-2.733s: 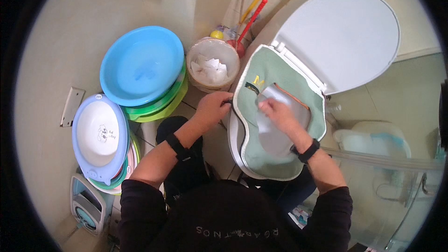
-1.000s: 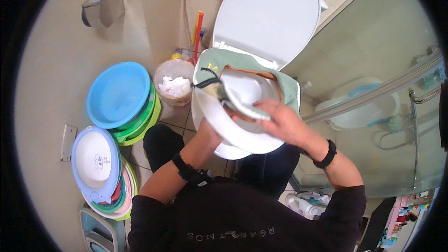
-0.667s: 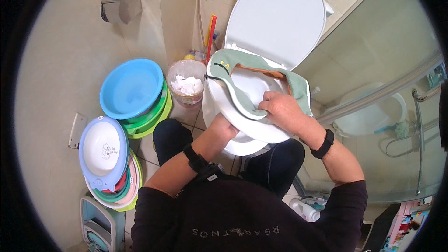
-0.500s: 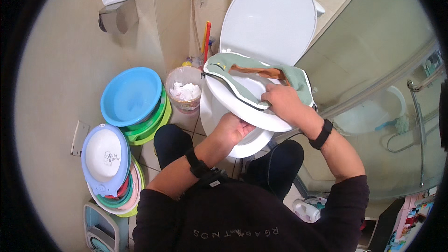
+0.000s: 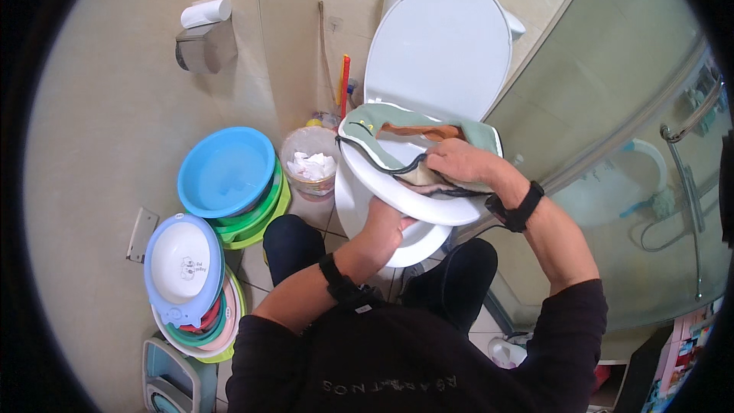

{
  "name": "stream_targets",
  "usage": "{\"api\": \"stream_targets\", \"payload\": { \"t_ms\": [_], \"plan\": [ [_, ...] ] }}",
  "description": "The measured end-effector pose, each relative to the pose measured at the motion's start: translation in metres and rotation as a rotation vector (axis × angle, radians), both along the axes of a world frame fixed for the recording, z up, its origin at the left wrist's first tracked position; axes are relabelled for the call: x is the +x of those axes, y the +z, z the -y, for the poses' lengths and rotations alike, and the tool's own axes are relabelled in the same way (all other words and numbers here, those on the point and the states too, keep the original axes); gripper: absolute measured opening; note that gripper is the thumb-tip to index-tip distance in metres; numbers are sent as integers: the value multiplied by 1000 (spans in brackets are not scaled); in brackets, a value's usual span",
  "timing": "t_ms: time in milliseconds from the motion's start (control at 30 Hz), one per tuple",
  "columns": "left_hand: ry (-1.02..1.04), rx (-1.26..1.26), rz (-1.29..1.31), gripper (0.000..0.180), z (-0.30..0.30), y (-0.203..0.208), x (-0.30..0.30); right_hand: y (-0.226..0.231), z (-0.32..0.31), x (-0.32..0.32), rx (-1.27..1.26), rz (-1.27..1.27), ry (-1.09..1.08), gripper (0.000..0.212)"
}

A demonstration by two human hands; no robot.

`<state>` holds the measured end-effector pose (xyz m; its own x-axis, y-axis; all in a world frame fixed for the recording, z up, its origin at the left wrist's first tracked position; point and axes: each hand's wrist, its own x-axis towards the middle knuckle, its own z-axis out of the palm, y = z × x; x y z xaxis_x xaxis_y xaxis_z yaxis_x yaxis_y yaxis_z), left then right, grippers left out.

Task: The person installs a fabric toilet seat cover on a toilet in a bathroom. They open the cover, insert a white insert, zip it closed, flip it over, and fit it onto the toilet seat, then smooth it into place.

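Note:
A white toilet seat [image 5: 428,203] is tilted up off the white toilet bowl [image 5: 353,203]. Over its far part lies a green fabric toilet seat cover [image 5: 375,124] with white trim, a dark zip-like edge and a brown inner rim. My left hand [image 5: 384,229] grips the seat's near edge from below, its fingertips mostly hidden. Above, my right hand [image 5: 462,162] is closed on the cover's near edge, which is folded back and shows a pale underside. The upright white lid [image 5: 440,42] stands behind.
Left of the bowl is a waste bin [image 5: 310,141] with crumpled paper. Blue basin [image 5: 227,172] and white-and-lilac basin [image 5: 183,268] top stacks by the left wall. A curved glass shower screen [image 5: 596,130] borders the right. A white bottle [image 5: 505,353] sits low right.
My right hand has folded the cover's near edge back, baring its pale underside. My left hand has reached further under the seat. The whole view has shifted slightly.

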<state>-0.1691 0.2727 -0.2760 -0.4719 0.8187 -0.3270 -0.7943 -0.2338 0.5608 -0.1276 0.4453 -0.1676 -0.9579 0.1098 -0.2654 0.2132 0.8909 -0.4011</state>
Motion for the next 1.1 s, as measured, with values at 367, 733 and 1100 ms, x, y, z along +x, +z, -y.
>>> {"api": "stream_targets", "payload": {
  "t_ms": [367,733,1100],
  "plan": [
    [-31,-49,266,57,-11,8,24,17,41,34,25,-486,-360,36],
    [43,-112,275,33,6,25,41,10,76,66,237,-479,-31,19],
    [-57,-154,-41,26,42,41,31,-7,86,77,468,-744,281,51]
  ]
}}
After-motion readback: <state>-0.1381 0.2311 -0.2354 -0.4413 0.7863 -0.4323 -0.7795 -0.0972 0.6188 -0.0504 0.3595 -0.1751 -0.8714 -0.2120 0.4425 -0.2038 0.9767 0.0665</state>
